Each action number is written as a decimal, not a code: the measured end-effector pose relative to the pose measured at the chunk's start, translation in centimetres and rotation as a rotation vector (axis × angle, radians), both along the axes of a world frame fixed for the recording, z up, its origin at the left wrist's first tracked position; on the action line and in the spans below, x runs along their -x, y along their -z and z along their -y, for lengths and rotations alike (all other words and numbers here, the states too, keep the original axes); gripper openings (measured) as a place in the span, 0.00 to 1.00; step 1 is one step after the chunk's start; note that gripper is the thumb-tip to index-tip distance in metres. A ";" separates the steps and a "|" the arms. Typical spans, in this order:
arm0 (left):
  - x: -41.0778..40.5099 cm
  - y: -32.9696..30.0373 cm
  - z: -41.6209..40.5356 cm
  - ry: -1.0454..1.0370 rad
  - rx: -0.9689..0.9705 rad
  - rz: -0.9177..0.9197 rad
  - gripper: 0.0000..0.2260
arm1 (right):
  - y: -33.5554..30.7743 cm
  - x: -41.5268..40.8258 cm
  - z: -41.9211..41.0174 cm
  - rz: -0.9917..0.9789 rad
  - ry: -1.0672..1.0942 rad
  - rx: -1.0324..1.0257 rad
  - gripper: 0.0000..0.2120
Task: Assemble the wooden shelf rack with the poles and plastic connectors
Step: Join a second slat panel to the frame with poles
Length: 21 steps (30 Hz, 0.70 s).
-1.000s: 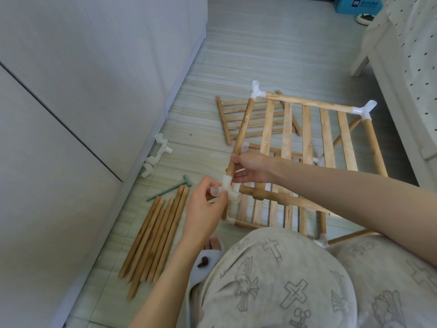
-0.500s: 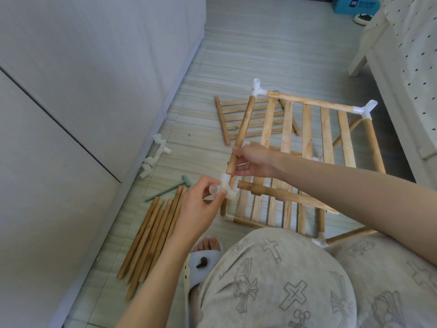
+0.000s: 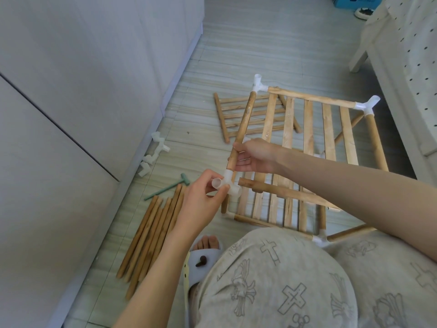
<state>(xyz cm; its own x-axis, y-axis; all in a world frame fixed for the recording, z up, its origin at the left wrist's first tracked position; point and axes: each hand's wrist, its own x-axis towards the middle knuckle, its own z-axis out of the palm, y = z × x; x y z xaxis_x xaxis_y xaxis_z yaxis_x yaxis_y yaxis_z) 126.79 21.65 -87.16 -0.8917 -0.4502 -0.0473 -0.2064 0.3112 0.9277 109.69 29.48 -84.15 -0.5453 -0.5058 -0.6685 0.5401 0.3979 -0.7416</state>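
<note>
My left hand (image 3: 201, 200) pinches the white plastic connector (image 3: 228, 185) at its open side socket, and my right hand (image 3: 254, 156) curls round the lower end of the side pole (image 3: 242, 129), whose tip hangs just above the connector's top socket, not yet seated. The rack's front rail (image 3: 283, 191) ends just short of the connector's 3 o'clock socket, also unseated.

The risk, as I judge it, is a skewed entry: the pole leans toward 1 o'clock, so if I push before lining it up it may jam on the socket lip or twist the connector on the short pole (image 3: 224, 205) below it. Pulling too hard could also work the far corner connector (image 3: 259, 84) at 12 o'clock loose from the top rail (image 3: 312, 97). With two ends to feed, seating one may pop the other out.

Around me: spare poles (image 3: 151, 235) lie bundled at 8 o'clock, a green mallet (image 3: 166, 189) just beyond them, and loose connectors (image 3: 155, 153) sit against the cabinet (image 3: 71, 114) at 10 o'clock. A slatted shelf panel (image 3: 250, 114) lies flat under the frame. My knee (image 3: 272, 280) and slippered foot (image 3: 205, 252) crowd the near corner, leaving little room to swing the frame.
</note>
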 end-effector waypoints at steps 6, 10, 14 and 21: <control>0.4 0.3 -0.8 -0.016 0.105 -0.085 0.03 | 0.2 -0.1 -0.2 -0.041 -0.023 -0.021 0.08; 0.7 0.7 -1.1 -0.026 0.068 -0.096 0.04 | 0.1 0.1 -0.5 -0.072 -0.059 -0.042 0.08; 1.7 0.9 -1.1 -0.009 -0.046 -0.105 0.04 | 0.2 0.2 -0.7 -0.053 -0.056 -0.036 0.08; 1.8 1.4 -0.9 0.028 -0.057 -0.161 0.10 | 0.2 0.2 -0.7 -0.076 -0.092 -0.052 0.09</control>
